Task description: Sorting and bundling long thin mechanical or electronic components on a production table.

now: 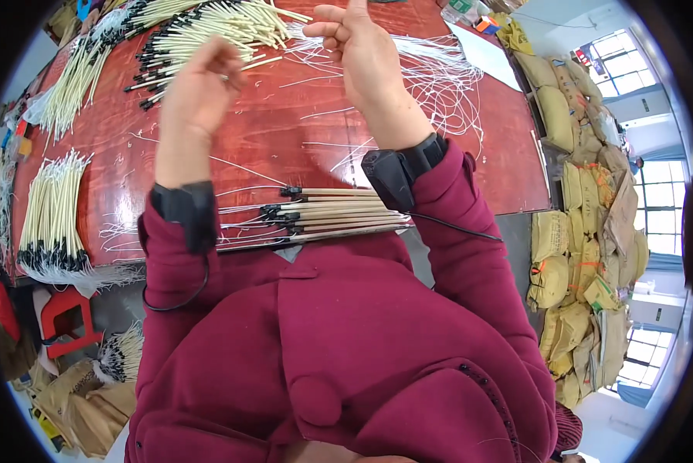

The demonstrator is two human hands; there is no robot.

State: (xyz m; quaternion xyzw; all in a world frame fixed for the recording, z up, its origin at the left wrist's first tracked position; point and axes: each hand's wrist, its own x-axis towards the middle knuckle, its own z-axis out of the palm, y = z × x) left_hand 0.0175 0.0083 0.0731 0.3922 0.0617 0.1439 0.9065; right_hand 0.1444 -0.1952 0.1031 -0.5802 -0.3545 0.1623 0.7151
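My left hand [202, 91] is raised over the red table, its bent fingers blurred by motion. It is nearest a heap of pale yellow sticks with black ends [227, 29], and whether it holds anything cannot be made out. Further right, my right hand [367, 65] is up with the palm showing and the fingers apart, and nothing shows in it. Below that hand's fingers lie loose white strings [439, 89]. Close to my body, a row of tan sticks [346, 210] with black ends and white strings rests along the table's near edge.
Another bundle of pale sticks [55, 204] is at the table's left edge, beside a red stool [70, 320]. A white sheet [485, 58] lies at the far right. Stacked woven sacks [586, 224] line the right side. Short string scraps dot the red table [265, 139].
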